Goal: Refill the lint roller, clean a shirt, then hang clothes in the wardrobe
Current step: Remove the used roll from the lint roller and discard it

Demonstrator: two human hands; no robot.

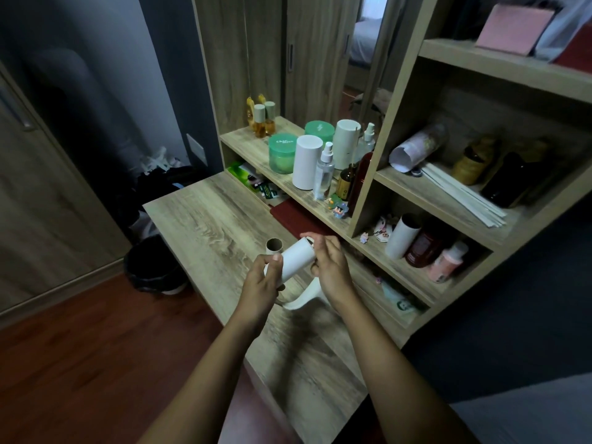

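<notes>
At the far left a wooden wardrobe door [48, 193] is standing closed, and a dark bin [153, 267] is sitting on the floor beside the bench [205, 225]. On the bench, just behind the hands, a bare brown cardboard core [275, 245] is resting, most likely the used-up one.

At centre, a person is working low over the bench. The left hand [266, 278] is gripping the near end of a white refill roll [298, 257], fingers wrapped round it. The roll is tilting up and away to the right. The right hand [330, 262] is pinching the roll's far end with thumb and fingertips. Beneath both hands the white lint roller handle [304, 299] is curving down toward the bench; its join with the roll is hidden.

To the right, shelves [499, 59] are holding jars, spray bottles and a spare white roll [402, 235] leaning in the lower compartment.

The refill step seems to be under way, with the shirt and the hanging not yet begun. The next move probably calls for seating the roll fully on its spindle, or finding and lifting the first sheet's edge, so a steady grip from the left hand and a fine pinch from the right matter.
</notes>
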